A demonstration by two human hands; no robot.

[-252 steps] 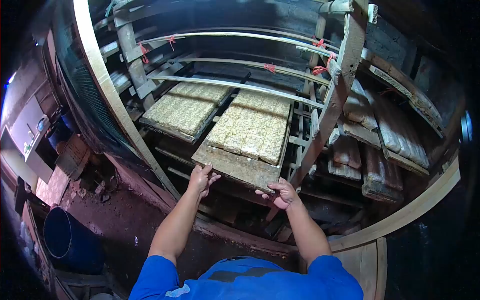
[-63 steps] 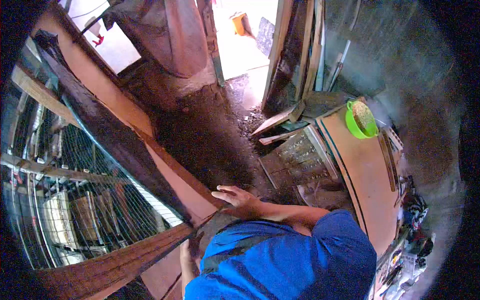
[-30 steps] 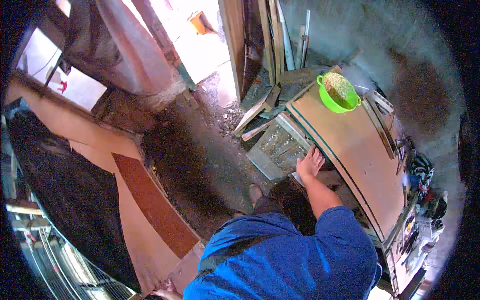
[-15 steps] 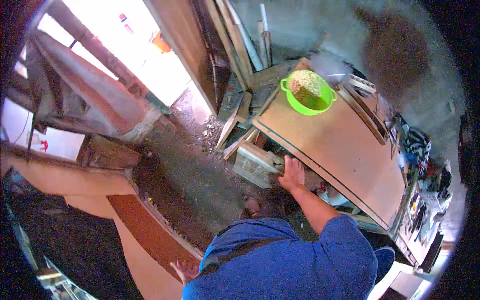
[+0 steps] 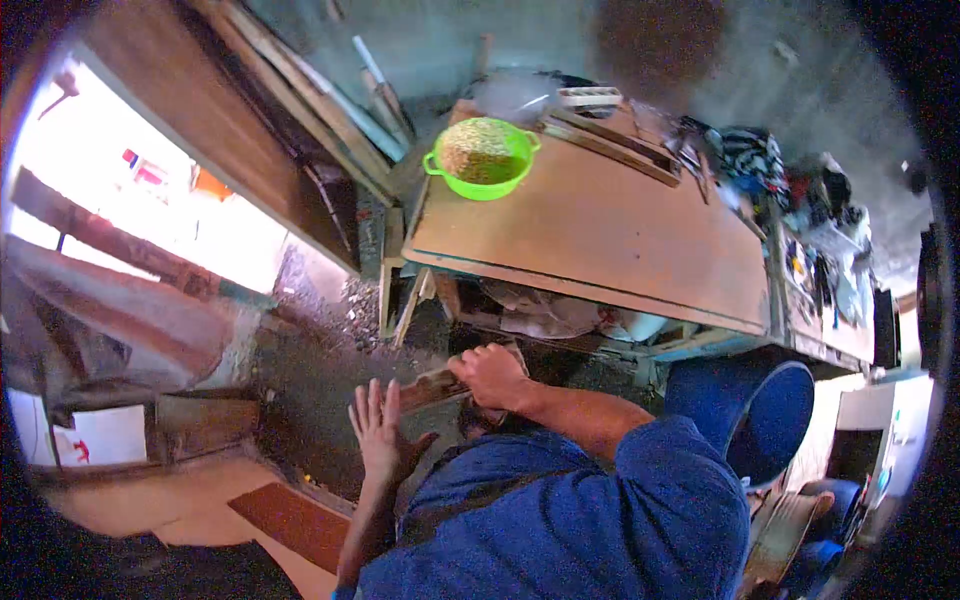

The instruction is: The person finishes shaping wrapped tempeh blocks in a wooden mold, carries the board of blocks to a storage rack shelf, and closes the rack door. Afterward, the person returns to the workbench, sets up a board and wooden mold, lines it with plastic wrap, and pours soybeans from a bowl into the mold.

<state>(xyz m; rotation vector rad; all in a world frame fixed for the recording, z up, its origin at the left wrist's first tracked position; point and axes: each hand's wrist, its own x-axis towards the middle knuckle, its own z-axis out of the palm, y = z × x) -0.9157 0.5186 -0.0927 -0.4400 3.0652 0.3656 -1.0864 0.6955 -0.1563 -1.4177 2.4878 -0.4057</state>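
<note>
My right hand [image 5: 490, 376] is closed over the top edge of a rough wooden piece [image 5: 430, 390], low in front of my body. It looks like a small bench or box, but its full shape is hidden by the hand and the shirt. To the left, my left hand [image 5: 378, 428] is raised with the fingers spread, close to the near end of that piece and holding nothing. A green two-handled basin [image 5: 522, 152] with pale grain [image 5: 474, 143] in it stands on the far left part of a wooden table [image 5: 590, 250].
A blue barrel [image 5: 700, 400] stands at the right below the table. Tall planks [image 5: 300, 90] lean at the back left beside a bright doorway [image 5: 170, 190]. Bags [image 5: 545, 310] lie under the table, and a wooden frame [image 5: 615, 145] rests on top. Brown board [image 5: 290, 525] lies lower left.
My right hand has brought the wooden piece away from the table's side towards my body. My left hand has risen off the brown board at the left. The view has turned right.
</note>
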